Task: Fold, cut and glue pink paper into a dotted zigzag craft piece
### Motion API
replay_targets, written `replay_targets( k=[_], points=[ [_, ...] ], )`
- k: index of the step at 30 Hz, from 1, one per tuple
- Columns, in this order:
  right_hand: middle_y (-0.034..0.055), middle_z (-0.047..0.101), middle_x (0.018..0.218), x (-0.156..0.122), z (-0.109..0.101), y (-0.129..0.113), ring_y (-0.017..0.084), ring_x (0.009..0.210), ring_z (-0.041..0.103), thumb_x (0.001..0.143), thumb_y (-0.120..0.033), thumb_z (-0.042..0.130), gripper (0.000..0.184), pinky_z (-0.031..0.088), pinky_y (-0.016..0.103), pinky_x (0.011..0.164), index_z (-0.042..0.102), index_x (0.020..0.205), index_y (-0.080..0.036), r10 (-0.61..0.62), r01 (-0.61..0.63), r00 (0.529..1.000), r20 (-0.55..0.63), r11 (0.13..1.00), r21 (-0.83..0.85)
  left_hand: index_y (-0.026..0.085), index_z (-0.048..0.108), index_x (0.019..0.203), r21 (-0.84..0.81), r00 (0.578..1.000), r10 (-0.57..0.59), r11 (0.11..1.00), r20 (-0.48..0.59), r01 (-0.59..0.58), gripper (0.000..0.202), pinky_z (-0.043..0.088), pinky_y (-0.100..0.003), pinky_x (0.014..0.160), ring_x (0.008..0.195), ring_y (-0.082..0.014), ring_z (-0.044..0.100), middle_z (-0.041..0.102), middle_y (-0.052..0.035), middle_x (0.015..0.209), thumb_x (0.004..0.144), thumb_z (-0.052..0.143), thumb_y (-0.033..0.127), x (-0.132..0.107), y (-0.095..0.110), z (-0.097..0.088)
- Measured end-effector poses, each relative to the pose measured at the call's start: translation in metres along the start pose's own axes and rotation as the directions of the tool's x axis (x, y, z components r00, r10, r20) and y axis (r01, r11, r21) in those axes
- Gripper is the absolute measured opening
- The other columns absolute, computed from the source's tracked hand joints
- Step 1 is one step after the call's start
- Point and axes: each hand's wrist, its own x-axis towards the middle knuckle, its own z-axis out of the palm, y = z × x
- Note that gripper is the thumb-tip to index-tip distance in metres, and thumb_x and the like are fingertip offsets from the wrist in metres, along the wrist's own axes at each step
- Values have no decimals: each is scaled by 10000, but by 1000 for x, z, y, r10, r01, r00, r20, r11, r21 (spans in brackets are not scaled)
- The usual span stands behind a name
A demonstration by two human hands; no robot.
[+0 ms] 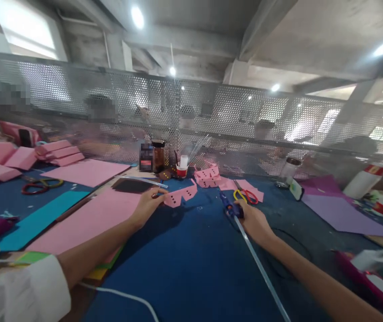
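Between the fingers and thumb of my left hand (149, 205) is a folded pink paper strip (181, 195) with small dark squares along it, held above the blue table. My right hand (253, 221) grips a dark blue glue gun (228, 203), its nozzle pointing away and to the left. A long clear glue stick (260, 264) trails from the back of the gun toward me. Just beyond the right hand lie scissors (246, 196) with yellow and red handles. Behind the gun sit more folded pink paper pieces (208, 176) with dark squares.
Pink sheets (94, 219) and a teal strip (44, 219) cover the left side. A phone (146, 157), a brown jar (158, 156) and a red-white cup (182, 170) stand at the back by a perforated metal screen (218, 107). Purple sheets (342, 205) lie right.
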Motion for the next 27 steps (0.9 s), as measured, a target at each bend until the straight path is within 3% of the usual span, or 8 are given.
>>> replay_targets(
  k=[5,11,17,27],
  points=[
    [90,748,1045,-20,-1,19,275,930,702,823,-186,621,321,423,297,740,606,1143,-212,90,-87,996,30,993,-84,159,727,873,22,1000,4,1000,5,-4,328,561,-327,742,897,-233,656,697,-89,1089,721,729,449,-13,7,-5],
    [131,704,1193,-14,0,37,304,1078,666,853,-230,602,402,435,336,833,551,1249,-186,142,-142,990,-2,986,-88,154,714,902,61,998,41,997,55,-45,401,576,-367,765,948,-263,666,687,-123,1161,733,723,518,-17,10,-2],
    [128,682,1233,-13,-1,53,295,1137,637,822,-188,597,395,435,342,882,559,1215,-170,164,-163,986,5,982,-101,174,715,894,75,988,99,991,116,-108,399,577,-381,779,956,-263,674,683,-125,1201,745,727,545,-17,4,-5],
    [160,666,1235,-5,-34,77,308,1136,621,849,-222,578,393,427,347,866,551,1233,-148,267,-277,960,-79,945,-175,193,726,927,146,984,116,980,133,-135,377,551,-407,856,1102,-329,621,684,-126,1194,773,719,537,-21,4,-7]
  ],
)
